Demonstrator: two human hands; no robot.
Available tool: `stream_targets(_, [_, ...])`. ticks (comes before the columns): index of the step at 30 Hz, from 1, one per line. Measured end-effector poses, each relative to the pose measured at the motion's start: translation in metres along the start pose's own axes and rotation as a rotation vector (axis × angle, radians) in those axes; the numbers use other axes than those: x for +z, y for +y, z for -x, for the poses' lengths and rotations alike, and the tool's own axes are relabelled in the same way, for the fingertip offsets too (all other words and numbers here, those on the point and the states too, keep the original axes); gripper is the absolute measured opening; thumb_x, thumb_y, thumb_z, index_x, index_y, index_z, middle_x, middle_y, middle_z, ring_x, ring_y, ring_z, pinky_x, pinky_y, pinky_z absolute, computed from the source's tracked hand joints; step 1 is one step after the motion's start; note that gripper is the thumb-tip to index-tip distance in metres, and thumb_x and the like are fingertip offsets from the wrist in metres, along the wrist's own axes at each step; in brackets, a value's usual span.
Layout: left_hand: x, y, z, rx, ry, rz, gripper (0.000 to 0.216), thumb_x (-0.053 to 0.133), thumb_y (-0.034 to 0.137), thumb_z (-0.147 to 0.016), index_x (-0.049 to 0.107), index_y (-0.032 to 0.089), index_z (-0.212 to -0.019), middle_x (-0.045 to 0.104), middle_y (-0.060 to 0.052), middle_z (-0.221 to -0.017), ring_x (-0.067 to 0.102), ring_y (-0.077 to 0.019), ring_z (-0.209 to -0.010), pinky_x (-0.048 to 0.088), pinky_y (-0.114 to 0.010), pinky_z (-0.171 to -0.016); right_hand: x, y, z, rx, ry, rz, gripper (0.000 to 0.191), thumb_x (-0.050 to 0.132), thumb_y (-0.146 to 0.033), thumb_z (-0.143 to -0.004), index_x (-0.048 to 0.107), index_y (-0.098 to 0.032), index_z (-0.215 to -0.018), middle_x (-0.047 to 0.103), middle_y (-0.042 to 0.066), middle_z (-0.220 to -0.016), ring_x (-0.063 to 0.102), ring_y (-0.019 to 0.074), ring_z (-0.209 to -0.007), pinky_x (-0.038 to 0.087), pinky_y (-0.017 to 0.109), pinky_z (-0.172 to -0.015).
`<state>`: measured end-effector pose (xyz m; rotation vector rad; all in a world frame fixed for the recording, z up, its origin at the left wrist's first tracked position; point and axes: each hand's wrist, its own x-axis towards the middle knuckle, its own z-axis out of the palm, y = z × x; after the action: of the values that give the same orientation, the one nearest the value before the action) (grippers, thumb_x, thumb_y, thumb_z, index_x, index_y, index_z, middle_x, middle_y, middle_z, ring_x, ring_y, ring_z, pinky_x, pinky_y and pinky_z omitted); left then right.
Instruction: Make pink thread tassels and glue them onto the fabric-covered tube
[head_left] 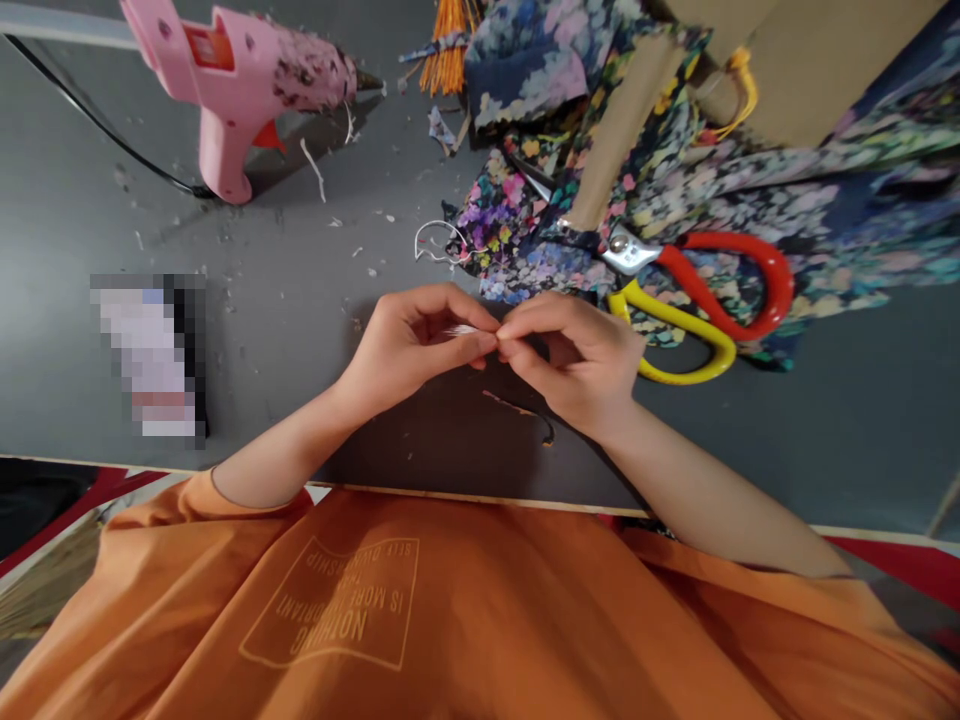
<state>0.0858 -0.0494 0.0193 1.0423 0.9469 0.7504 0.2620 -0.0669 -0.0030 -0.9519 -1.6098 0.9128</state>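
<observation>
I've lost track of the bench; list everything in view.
glue gun: one, pink, upper left
cable: one, black, upper left
pixelated item: one, pale, left
scissors: one, red and yellow, right
floral fabric: several, multicoloured, upper right
cardboard: at least two, brown, upper right
bristles: one bundle, orange, top
cord: one, yellow, upper right
scraps: many, whitish, left
strip: one, dark, centre
threads: several, white, centre
table: one, grey, underneath
shirt: one, orange, bottom
left hand: one, bare, centre
right hand: one, bare, centre

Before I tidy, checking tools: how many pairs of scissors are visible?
1: the red-and-yellow scissors, lying partly on the floral fabric by the right hand. Fabric could hide others.
</observation>
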Motion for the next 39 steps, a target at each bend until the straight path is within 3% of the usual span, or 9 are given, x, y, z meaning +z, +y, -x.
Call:
stream_targets(5, [-0.001,0.000,0.000,0.050,0.005,-0.011,0.016,0.077,0.029,-0.077,0.068,0.016,-0.078,0.066,0.002,-0.072,0.064,-0.0046,-0.061,0.056,-0.016,-0.061,0.002,0.000,0.001,0.014,-0.003,-0.001,0.009,0.065,-0.012,-0.082,0.064,-0.020,-0.085,0.068,-0.001,-0.075,0.063,0.0081,-0.067,0.051,0.020,-0.062])
stream_targets(10, [-0.002,0.000,0.001,0.129,0.049,-0.076,0.007,0.074,0.021,-0.079,0.069,0.016,-0.078,0.068,0.001,-0.075,0.064,-0.0041,-0.065,0.055,-0.013,-0.063,0.004,0.002,0.005,0.150,-0.014,-0.215,0.032,0.070,-0.021,-0.081,0.059,-0.027,-0.110,0.066,-0.005,-0.080,0.065,0.0081,-0.068,0.056,0.019,-0.062])
stream_targets(16, [-0.002,-0.001,0.002,0.173,0.024,-0.144,0.002,0.070,0.017,-0.081,0.069,0.017,-0.081,0.069,0.000,-0.078,0.064,-0.0049,-0.068,0.056,-0.014,-0.067,0.002,0.000,0.002,0.179,-0.034,-0.173,0.011,0.068,-0.018,-0.083,0.064,-0.025,-0.090,0.065,-0.004,-0.076,0.063,0.0065,-0.065,0.052,0.016,-0.057])
stream_targets(29, [-0.001,-0.004,0.004,0.209,-0.001,-0.214,0.004,0.070,0.016,-0.080,0.066,0.017,-0.080,0.067,0.001,-0.075,0.062,-0.0054,-0.064,0.054,-0.016,-0.062,-0.001,-0.004,0.001,0.225,-0.075,-0.163,0.011,0.072,-0.012,-0.078,0.065,-0.020,-0.079,0.063,-0.005,-0.068,0.057,0.0045,-0.058,0.046,0.015,-0.053])
stream_targets(32, [-0.009,-0.002,0.002,0.278,0.092,-0.236,0.005,0.071,0.019,-0.082,0.067,0.019,-0.081,0.068,0.002,-0.078,0.063,-0.0051,-0.065,0.054,-0.017,-0.060,-0.002,-0.001,0.001,0.217,-0.050,-0.180,0.013,0.070,-0.019,-0.082,0.066,-0.024,-0.094,0.066,-0.003,-0.078,0.062,0.0076,-0.066,0.051,0.019,-0.058])
stream_targets(35, [-0.024,-0.003,-0.005,0.428,0.292,-0.241,0.012,0.074,0.029,-0.082,0.065,0.022,-0.083,0.066,0.005,-0.077,0.062,-0.0035,-0.063,0.053,-0.016,-0.057,-0.005,0.005,-0.001,0.204,0.077,-0.152,0.020,0.064,-0.025,-0.087,0.065,-0.028,-0.106,0.066,-0.001,-0.085,0.064,0.0105,-0.072,0.055,0.025,-0.064])
stream_targets(39, [-0.038,-0.009,-0.015,0.483,0.380,-0.266,0.023,0.074,0.040,-0.081,0.061,0.021,-0.085,0.063,0.005,-0.076,0.063,-0.0036,-0.064,0.051,-0.018,-0.055,-0.008,0.008,-0.007,0.145,0.208,0.031,0.013,0.061,-0.025,-0.089,0.067,-0.030,-0.100,0.066,-0.001,-0.083,0.063,0.0116,-0.072,0.052,0.027,-0.063])
